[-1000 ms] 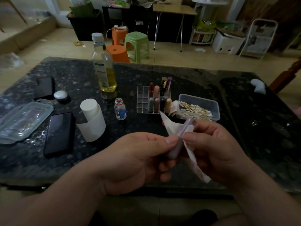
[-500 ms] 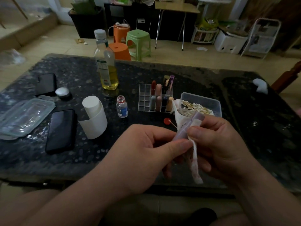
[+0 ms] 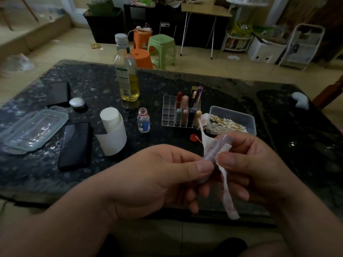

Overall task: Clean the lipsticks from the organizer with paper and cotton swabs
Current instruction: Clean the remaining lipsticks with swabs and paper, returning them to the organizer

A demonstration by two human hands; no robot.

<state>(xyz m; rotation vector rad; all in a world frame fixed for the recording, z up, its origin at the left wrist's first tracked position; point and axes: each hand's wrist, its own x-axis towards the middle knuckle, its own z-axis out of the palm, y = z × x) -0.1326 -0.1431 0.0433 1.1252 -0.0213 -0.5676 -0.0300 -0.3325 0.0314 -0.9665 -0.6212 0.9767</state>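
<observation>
Above the near edge of the counter [image 3: 185, 84], at 5 o'clock from the organizer [image 3: 168, 112], a pale purple lipstick [image 3: 214, 152] lies tilted between both hands. Left hand [image 3: 157, 180], at 8 o'clock of the tube, pinches its lower end between thumb and curled fingers. Right hand [image 3: 259, 171], at 4 o'clock, pinches white paper [image 3: 229, 199] against the tube's side; the stained strip hangs toward 6 o'clock. Cotton swabs [image 3: 228, 124] lie in a clear box at 1 o'clock.
</observation>
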